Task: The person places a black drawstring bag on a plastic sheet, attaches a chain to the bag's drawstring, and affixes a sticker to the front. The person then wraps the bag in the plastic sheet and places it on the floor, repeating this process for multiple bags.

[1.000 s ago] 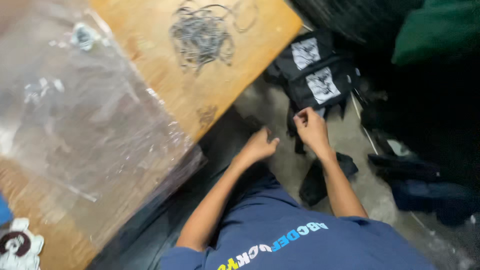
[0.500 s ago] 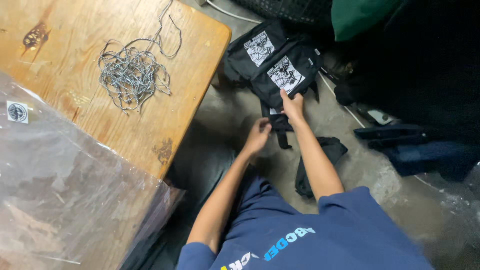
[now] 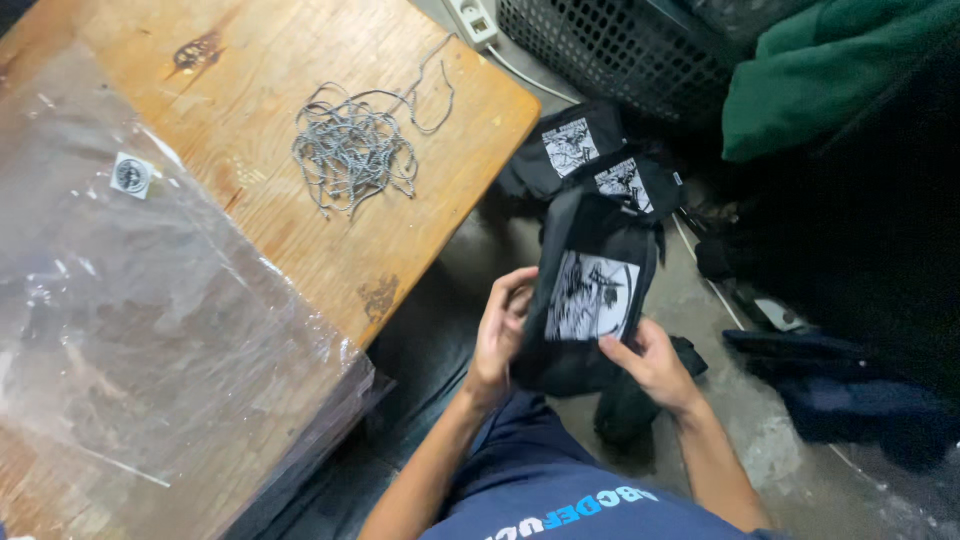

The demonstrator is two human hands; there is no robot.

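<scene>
Hands first: my left grip (image 3: 502, 335) and right grip (image 3: 652, 362) both clasp one black printed pouch (image 3: 590, 295) between them, above the floor. I'd judge it best to pinch the edges and keep the print facing up. Beyond the grips lie two more pouches (image 3: 590, 160); leftward, one counter (image 3: 300, 150) bears one cord tangle (image 3: 352, 155).

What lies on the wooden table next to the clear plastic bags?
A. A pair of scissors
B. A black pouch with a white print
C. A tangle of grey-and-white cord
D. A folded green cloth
C: a tangle of grey-and-white cord lies loose on the wooden table, just beyond the clear plastic bags; the printed black pouches are off the table, one of them held in both hands.
</scene>
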